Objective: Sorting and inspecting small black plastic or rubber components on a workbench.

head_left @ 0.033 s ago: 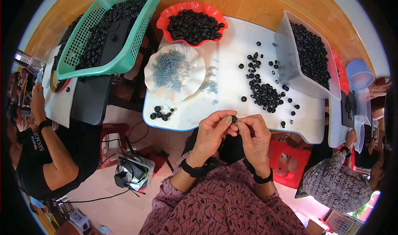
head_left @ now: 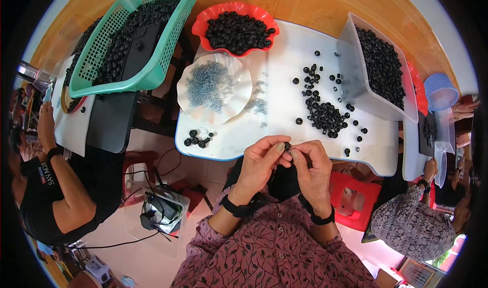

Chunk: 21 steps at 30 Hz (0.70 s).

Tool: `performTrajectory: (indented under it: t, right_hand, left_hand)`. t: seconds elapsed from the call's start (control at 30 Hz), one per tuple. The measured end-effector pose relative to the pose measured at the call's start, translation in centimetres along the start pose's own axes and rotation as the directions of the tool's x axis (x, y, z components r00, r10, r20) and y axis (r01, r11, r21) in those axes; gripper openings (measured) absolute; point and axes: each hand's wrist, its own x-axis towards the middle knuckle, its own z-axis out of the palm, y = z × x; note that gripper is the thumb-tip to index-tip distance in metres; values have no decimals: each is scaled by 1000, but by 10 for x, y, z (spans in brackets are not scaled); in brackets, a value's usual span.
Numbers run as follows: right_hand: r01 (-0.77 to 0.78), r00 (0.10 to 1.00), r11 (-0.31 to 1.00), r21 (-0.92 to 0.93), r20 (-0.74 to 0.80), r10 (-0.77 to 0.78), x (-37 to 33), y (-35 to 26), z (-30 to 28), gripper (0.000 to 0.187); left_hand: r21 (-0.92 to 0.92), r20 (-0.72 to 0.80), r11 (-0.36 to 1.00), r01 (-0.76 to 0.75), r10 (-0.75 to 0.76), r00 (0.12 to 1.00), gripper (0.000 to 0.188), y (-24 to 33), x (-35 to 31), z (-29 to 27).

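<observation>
Over the table's front edge, my left hand (head_left: 261,158) pinches a small round black plastic part (head_left: 287,146) between thumb and fingers. My right hand (head_left: 311,163) meets it from the other side, fingertips closed at the same part; whether it also grips a second tiny piece is hidden. Just beyond my hands lies a loose pile of black round parts (head_left: 328,119) on the white table (head_left: 284,54). A white wavy-rimmed plate (head_left: 239,87) bears many small clear, spring-like pieces (head_left: 208,85). In front of it sits a small group of black parts (head_left: 198,139).
A red scalloped bowl (head_left: 202,21) and a clear bin (head_left: 351,82), both with black parts, stand at the back. Left is a green basket (head_left: 160,67). Co-workers sit at left (head_left: 71,201) and right (head_left: 412,222). A red stool (head_left: 356,199) stands below the table.
</observation>
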Motion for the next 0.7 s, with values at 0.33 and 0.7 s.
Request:
performTrajectory:
  t: [0.33, 0.7]
  right_hand:
    - [-36, 998, 998, -49, 51, 38, 1, -2, -2, 8]
    - [-394, 907, 859, 325, 285, 308, 7, 20, -13, 8]
  left_hand:
    - [65, 33, 998, 4, -6, 999, 24, -3, -3, -2]
    - [-66, 194, 989, 129, -114, 974, 22, 2, 2, -16]
